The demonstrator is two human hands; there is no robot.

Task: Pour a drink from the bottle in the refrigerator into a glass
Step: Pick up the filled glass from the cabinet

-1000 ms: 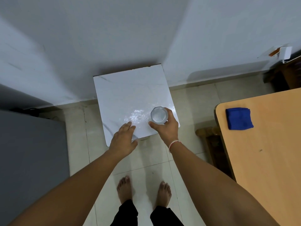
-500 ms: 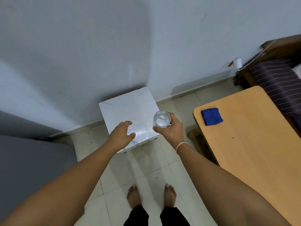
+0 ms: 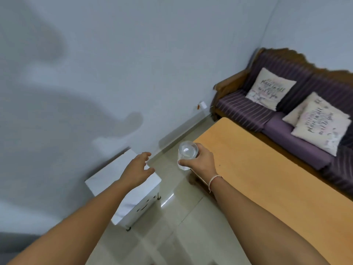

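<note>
My right hand (image 3: 202,161) grips a clear drinking glass (image 3: 186,153), held upright in the air over the floor, between the small white marble-topped table (image 3: 107,180) and the wooden table (image 3: 267,184). My left hand (image 3: 138,169) hovers open above the white table's top, fingers spread, holding nothing. No bottle or refrigerator shows in the view.
A large orange wooden table fills the right side. Behind it stands a purple striped sofa (image 3: 282,119) with several printed cushions (image 3: 271,88). Grey walls meet in the corner ahead. Pale tiled floor (image 3: 177,222) lies between the two tables.
My right hand has lifted the glass off the white table and carried it right toward the wooden table. The view has swung up and right, bringing the sofa into sight.
</note>
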